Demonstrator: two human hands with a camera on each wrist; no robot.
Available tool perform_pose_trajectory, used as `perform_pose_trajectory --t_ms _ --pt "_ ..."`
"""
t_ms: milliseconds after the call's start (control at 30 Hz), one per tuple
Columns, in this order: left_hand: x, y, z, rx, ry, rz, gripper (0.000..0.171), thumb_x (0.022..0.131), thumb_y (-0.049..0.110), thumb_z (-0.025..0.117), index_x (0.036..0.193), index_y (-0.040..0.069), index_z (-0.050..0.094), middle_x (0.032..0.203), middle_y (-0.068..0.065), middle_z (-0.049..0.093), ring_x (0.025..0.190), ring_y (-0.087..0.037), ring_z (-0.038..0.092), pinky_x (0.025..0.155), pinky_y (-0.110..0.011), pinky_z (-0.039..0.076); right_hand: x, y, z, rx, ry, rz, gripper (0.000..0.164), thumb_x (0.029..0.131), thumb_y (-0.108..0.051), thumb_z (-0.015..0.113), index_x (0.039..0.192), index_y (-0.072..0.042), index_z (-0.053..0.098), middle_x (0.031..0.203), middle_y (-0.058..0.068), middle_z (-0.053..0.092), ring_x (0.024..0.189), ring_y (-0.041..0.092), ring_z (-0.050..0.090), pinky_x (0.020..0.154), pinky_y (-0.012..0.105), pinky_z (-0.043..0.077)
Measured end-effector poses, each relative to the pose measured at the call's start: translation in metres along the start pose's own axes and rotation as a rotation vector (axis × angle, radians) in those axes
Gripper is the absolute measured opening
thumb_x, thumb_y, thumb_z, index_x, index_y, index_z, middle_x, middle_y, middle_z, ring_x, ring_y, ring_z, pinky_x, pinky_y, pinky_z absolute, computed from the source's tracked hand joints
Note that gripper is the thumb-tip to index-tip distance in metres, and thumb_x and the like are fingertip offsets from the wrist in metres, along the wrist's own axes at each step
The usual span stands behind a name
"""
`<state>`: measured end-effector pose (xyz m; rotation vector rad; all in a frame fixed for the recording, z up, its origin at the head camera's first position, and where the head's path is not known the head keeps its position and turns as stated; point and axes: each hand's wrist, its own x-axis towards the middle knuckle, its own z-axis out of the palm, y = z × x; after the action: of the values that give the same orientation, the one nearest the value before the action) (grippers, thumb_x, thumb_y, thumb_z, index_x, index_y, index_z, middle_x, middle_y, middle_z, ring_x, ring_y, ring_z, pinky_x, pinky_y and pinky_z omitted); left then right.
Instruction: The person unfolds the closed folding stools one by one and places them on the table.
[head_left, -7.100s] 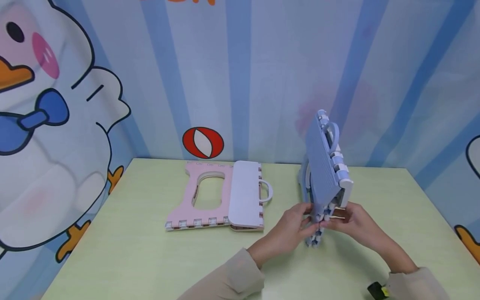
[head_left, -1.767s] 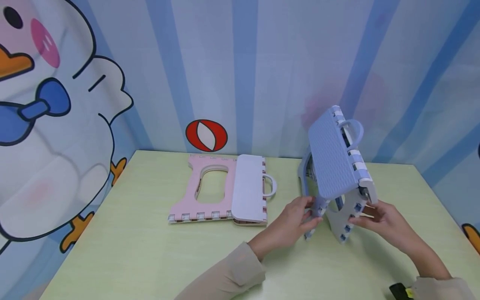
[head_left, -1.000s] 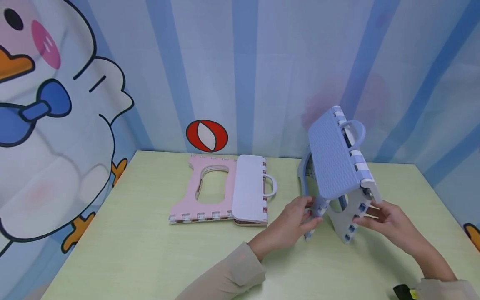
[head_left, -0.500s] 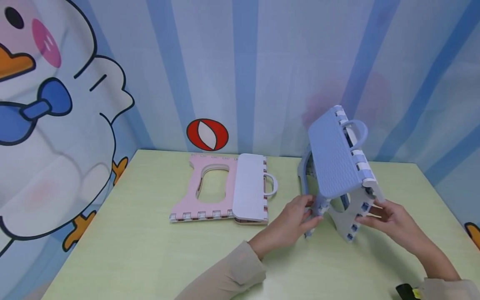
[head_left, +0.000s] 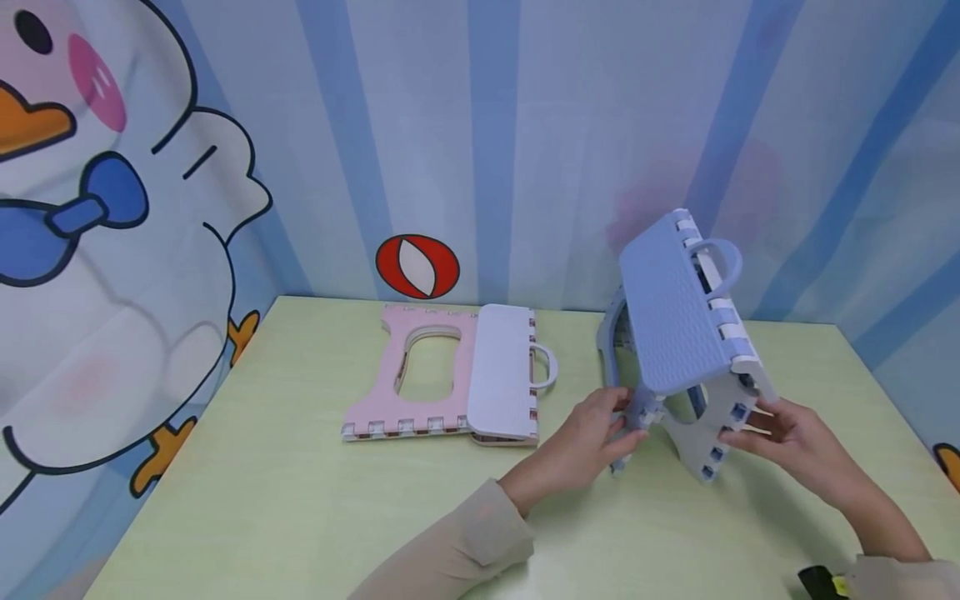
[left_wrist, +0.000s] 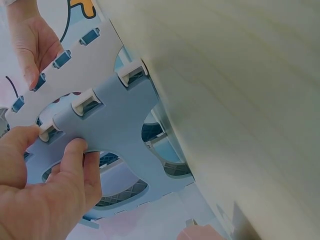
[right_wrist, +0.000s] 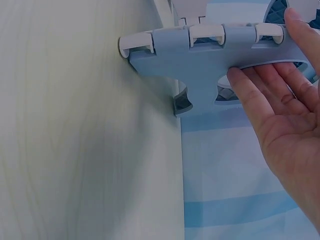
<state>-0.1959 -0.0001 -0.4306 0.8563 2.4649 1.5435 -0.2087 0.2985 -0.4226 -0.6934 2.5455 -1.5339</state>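
Note:
A blue and white folding step stool (head_left: 667,308) stands partly unfolded on the right side of the table, its blue ribbed top panel steeply tilted and a loop handle (head_left: 738,260) sticking out at the hinge. My left hand (head_left: 581,442) pinches the edge of its blue leg panel (left_wrist: 125,115), thumb on the edge and fingers at the cutout. On the other side, my right hand (head_left: 795,442) grips the edge of the white leg panel (head_left: 720,404). In the right wrist view, that hand's fingers (right_wrist: 250,95) reach under the panel's edge at a cutout.
A pink and white folding stool (head_left: 501,371) lies folded flat at the table's middle, its handle toward the blue one. Behind the table (head_left: 262,467) hangs a striped cartoon backdrop (head_left: 570,150). A small black object (head_left: 819,582) is at the right sleeve.
The blue stool's leg panels, nearly together at first, have spread apart. My right hand has moved right with the white panel, while the left stays almost in place. The top panel has tilted flatter.

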Motion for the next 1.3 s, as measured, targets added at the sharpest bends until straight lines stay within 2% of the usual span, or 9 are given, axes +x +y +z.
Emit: perform_pose_trajectory --t_ms 300,567,933,1300 --pt "0.0008 0.0003 -0.0002 0.020 -0.003 -0.007 0.048 0.104 0.021 0.056 0.143 -0.004 0.040 0.136 -0.013 0.048 0.128 -0.010 0.047 0.098 -0.011 0.041 -0.0021 0.0013 -0.0020 0.012 0.001 -0.021 0.062 0.095 0.004 0.064 0.152 -0.007 0.042 0.123 -0.028 0.056 0.108 -0.007 0.058 0.080 0.018 0.055" --pt "-0.0003 -0.0002 -0.0009 0.046 -0.010 0.002 0.049 0.104 0.022 0.056 0.142 -0.004 0.041 0.136 -0.013 0.049 0.127 -0.009 0.047 0.097 -0.010 0.041 -0.0048 0.0031 -0.0037 0.005 0.009 -0.004 0.061 0.095 0.003 0.065 0.151 -0.006 0.043 0.122 -0.029 0.056 0.107 -0.007 0.058 0.078 0.018 0.055" --pt "-0.0003 0.0004 -0.0014 0.051 0.002 0.023 0.047 0.103 0.020 0.057 0.141 -0.004 0.042 0.135 -0.013 0.050 0.126 -0.010 0.047 0.096 -0.010 0.042 -0.0058 0.0042 -0.0068 0.020 0.005 -0.016 0.063 0.094 0.006 0.063 0.152 -0.008 0.042 0.125 -0.028 0.055 0.108 -0.007 0.058 0.079 0.019 0.056" --pt "0.0002 -0.0012 -0.0015 0.035 -0.001 0.015 0.048 0.104 0.021 0.057 0.142 -0.003 0.042 0.136 -0.013 0.049 0.128 -0.010 0.047 0.097 -0.010 0.041 -0.0071 0.0051 -0.0091 -0.019 0.023 -0.009 0.063 0.094 0.005 0.065 0.151 -0.008 0.043 0.122 -0.030 0.055 0.105 -0.007 0.059 0.077 0.019 0.056"
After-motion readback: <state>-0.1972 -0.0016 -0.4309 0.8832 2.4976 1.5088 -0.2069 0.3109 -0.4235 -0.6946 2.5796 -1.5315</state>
